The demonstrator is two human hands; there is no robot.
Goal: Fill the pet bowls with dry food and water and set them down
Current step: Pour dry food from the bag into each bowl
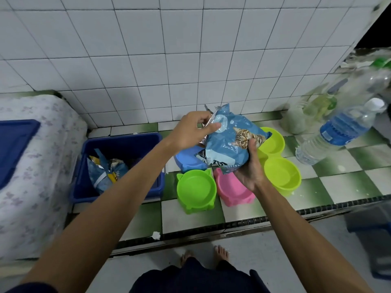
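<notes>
A blue cat-food bag (227,142) is held up over the bowls. My left hand (193,132) pinches its torn top edge, and my right hand (251,166) grips its lower side from beneath. On the checkered floor below stand a green cat-shaped bowl (196,190), a pink bowl (229,189) partly under my right wrist, a blue bowl (187,159) mostly hidden by the bag, and a lime double bowl (279,166). The visible bowls look empty. A clear water bottle (338,134) with a blue label and white cap leans at the right.
A blue bin (148,142) holding other food bags stands left of the bowls, beside a cloth-covered block (31,166) with a blue lid. More bottles (317,104) stand at the tiled wall on the right. A floor drain strip (275,218) runs in front; my bare feet are below.
</notes>
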